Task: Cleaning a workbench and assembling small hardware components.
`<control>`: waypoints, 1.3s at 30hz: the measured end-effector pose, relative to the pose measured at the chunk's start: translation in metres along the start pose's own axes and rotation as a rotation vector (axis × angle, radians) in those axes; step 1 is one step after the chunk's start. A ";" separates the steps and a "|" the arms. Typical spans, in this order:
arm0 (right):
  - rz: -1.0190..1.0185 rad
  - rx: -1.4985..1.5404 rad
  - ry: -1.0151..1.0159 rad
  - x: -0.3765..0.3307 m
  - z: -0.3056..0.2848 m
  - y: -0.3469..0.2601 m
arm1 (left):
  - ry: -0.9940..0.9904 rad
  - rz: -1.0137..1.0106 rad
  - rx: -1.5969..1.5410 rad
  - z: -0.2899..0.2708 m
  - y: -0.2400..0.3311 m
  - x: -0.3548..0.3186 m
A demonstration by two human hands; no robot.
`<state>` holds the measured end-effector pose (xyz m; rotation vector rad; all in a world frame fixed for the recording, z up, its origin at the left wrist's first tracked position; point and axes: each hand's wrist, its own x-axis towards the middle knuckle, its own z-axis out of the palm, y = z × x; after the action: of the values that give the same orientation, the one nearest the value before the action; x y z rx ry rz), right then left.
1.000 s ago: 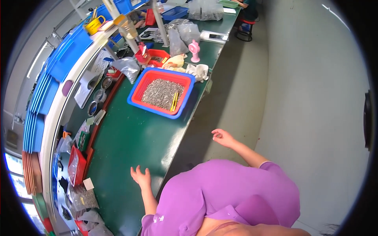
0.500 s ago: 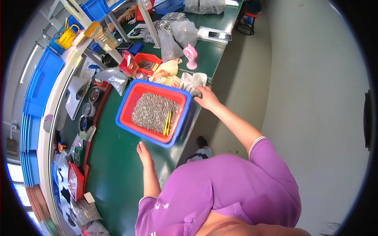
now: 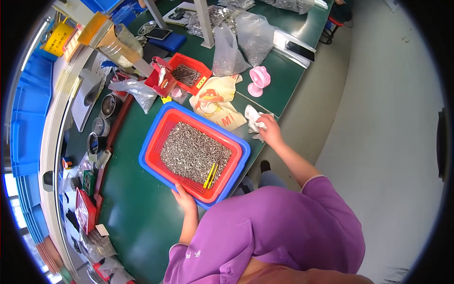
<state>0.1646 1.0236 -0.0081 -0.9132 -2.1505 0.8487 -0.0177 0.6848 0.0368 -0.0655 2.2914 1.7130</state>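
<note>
A red perforated basket (image 3: 152,154) sits inside a blue tray (image 3: 146,164) at the bench's front edge. Many small shiny metal pins (image 3: 191,151) fill the basket's bottom. Yellow-and-black tweezers (image 3: 211,175) lie on the pins at the near right. My left hand (image 3: 186,201) is at the tray's near side, its fingers closed on the blue rim. To the right of the tray, my right hand (image 3: 271,132) grips a crumpled white cloth (image 3: 252,117); part of the cloth is hidden by the fingers.
Behind the tray lie a printed cream cloth (image 3: 218,99), a red bin of metal parts (image 3: 203,71) and a pink fan (image 3: 258,80). Plastic bags (image 3: 255,40) and a phone (image 3: 301,51) sit farther back. Cups (image 3: 110,105) line the left side, by a shelf post (image 3: 204,23).
My left hand has moved up to the tray's rim. My right hand has closed on the white cloth and gathered it up, uncovering more of the printed cloth. The view has shifted closer.
</note>
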 end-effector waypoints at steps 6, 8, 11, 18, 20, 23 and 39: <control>0.287 0.503 0.141 0.019 -0.033 -0.015 | 0.048 0.051 0.098 -0.003 0.000 0.001; 0.203 0.559 -0.010 0.027 -0.050 -0.046 | 0.088 0.054 0.142 0.000 0.000 0.001; 0.208 0.601 -0.365 0.022 -0.029 -0.070 | 0.092 0.089 0.192 0.000 -0.004 0.006; -0.048 -0.025 -0.647 0.056 -0.002 -0.116 | 0.173 0.144 0.418 -0.008 -0.004 0.001; 0.159 0.252 -1.026 0.071 -0.009 -0.114 | 0.228 0.162 0.453 -0.009 -0.005 0.000; 0.207 0.286 -1.059 0.068 0.018 -0.095 | 0.227 0.185 0.533 -0.002 0.004 0.000; 0.276 0.471 -0.933 0.046 0.012 -0.109 | 0.195 0.044 0.084 0.004 0.006 -0.011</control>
<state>0.0911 0.9957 0.0806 -0.6181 -2.3633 2.1369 -0.0071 0.6892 0.0443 -0.1745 2.5196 1.6969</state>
